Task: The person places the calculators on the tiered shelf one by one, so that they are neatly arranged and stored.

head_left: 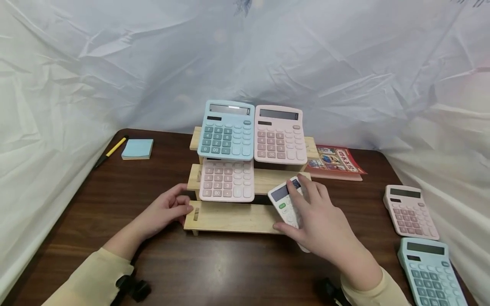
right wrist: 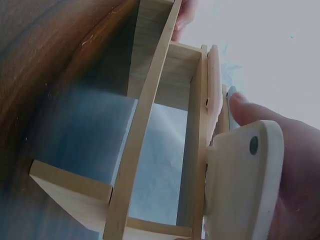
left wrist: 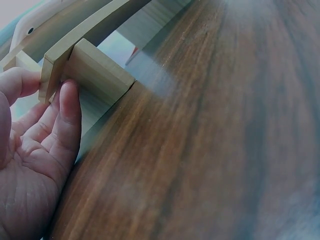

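Note:
A three-tier wooden stand (head_left: 237, 219) stands mid-table. My left hand (head_left: 166, 211) holds the left end of its lowest board, thumb on one face and fingers curled under, as the left wrist view shows at the board's end (left wrist: 50, 75). In my right hand (head_left: 327, 225) is a white calculator (head_left: 288, 212), gripped at a tilt over the right part of the lower tiers. Its back (right wrist: 235, 185) faces the right wrist camera. On the top tier lean a blue calculator (head_left: 229, 127) and a pink calculator (head_left: 281, 138); another pink calculator (head_left: 227, 180) sits on the middle tier's left.
At the right table edge lie a pink calculator (head_left: 411, 212) and a blue calculator (head_left: 432, 272). A red illustrated book (head_left: 337, 161) lies behind the stand's right side. Blue sticky notes (head_left: 138, 148) and a yellow-black pen (head_left: 112, 151) are back left. White sheeting (head_left: 245, 63) surrounds the table.

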`<state>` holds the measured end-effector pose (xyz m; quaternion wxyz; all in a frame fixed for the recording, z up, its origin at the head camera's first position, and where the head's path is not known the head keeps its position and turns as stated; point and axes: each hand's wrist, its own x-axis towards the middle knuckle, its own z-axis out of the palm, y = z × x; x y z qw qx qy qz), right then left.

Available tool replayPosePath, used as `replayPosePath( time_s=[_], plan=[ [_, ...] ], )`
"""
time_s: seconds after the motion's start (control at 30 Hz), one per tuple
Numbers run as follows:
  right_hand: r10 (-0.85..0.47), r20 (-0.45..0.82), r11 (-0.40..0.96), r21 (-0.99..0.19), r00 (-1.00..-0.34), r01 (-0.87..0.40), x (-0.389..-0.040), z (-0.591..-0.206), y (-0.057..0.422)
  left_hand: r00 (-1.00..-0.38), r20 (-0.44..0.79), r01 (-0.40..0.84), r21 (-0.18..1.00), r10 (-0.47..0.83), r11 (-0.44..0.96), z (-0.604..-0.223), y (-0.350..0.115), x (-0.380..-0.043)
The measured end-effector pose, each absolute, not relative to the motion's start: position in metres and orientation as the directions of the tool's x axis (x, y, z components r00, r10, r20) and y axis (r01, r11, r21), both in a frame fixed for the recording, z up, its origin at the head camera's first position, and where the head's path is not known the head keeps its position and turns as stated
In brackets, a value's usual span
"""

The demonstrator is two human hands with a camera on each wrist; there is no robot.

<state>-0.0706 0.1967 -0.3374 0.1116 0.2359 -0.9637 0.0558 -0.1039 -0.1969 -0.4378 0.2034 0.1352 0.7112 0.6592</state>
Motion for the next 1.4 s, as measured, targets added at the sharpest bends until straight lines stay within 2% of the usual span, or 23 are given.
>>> replayPosePath(
  time_s=[0.13, 0.3, 0.57, 0.83, 0.97, 1.17, 1.4],
  plan=[
    [-0.463, 0.223, 0.872, -0.06, -0.858, -0.486, -0.068, -0.341, 0.195, -0.879, -0.112, -0.074, 0.992, 0.463, 0.1, -0.439, -0.197, -0.103],
    [-0.466, 0.297, 0.862, -0.058, -0.834, -0.503, -0.07, -0.343, 0.192, -0.879, -0.105, -0.066, 0.993, 0.465, 0.099, -0.438, -0.198, -0.104],
    [-0.378, 0.405, 0.89, -0.088, -0.832, -0.447, -0.072, -0.345, 0.188, -0.875, -0.106, -0.064, 0.993, 0.473, 0.103, -0.435, -0.197, -0.104],
    [-0.389, 0.467, 0.866, -0.107, -0.794, -0.488, -0.072, -0.346, 0.185, -0.875, -0.109, -0.07, 0.993, 0.472, 0.099, -0.433, -0.198, -0.102],
    [-0.433, 0.429, 0.856, -0.081, -0.793, -0.511, -0.072, -0.345, 0.184, -0.876, -0.109, -0.071, 0.993, 0.47, 0.098, -0.433, -0.199, -0.102],
    [-0.514, 0.303, 0.841, -0.008, -0.802, -0.542, -0.069, -0.342, 0.186, -0.873, -0.108, -0.069, 0.993, 0.476, 0.097, -0.434, -0.199, -0.103],
    [-0.568, 0.198, 0.809, -0.041, -0.799, -0.586, -0.068, -0.34, 0.196, -0.877, -0.115, -0.077, 0.992, 0.467, 0.099, -0.435, -0.198, -0.104]
  ],
)
